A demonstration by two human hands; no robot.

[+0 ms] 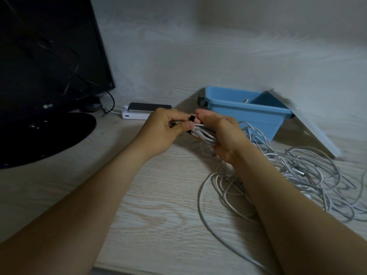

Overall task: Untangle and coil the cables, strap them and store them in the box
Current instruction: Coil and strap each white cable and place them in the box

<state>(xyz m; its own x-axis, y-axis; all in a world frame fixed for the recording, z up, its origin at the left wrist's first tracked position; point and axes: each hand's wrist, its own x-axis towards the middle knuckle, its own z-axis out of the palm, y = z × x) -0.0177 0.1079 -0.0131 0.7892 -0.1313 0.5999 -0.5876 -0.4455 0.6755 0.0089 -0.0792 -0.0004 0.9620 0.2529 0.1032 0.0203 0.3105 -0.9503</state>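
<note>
cable bundle, white and wound into a tight coil, sits in the air just above the counter, held between both hands. the right hand grips it from the right side, fingers curled round the loops. the left hand meets it from the other side, thumb and forefinger pinching a black strap that stands against the near end of the coil. whether the strap goes fully round the bundle cannot be told.

under and to the right of the right forearm, a loose tangle of white cables sprawls over the counter, some loops reaching close to the near edge. behind the hands stands the blue box, open, with a divider inside. its pale lid leans tilted against the box's right end.

to the left, a white power strip lies by the wall with a dark flat device on top. a black monitor stands at far left on its round base.
</note>
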